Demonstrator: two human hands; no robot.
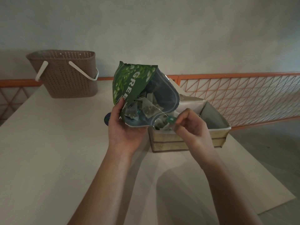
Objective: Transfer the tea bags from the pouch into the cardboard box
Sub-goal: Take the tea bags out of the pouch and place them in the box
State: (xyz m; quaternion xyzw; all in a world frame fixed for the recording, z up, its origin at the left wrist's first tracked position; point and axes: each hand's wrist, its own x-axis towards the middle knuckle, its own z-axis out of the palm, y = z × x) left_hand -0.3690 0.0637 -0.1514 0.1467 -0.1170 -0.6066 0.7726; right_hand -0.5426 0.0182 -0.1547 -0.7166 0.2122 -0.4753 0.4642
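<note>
My left hand (123,127) grips the lower left side of a green tea pouch (129,82), held tilted above the table with its mouth open toward me. Several pyramid tea bags (148,108) lie inside the silver lining. My right hand (190,125) pinches a small green tag (170,119) whose thin string runs back to a tea bag in the pouch mouth. The tag hangs over the near left corner of the cardboard box (186,140), which stands just right of the pouch and holds some tea bags (162,125).
A brown perforated basket (65,73) with white handles stands at the table's back left. An orange wire-mesh rail (243,95) runs behind the box. A dark round object (107,119) peeks out behind my left hand. The white table (56,143) ends at right.
</note>
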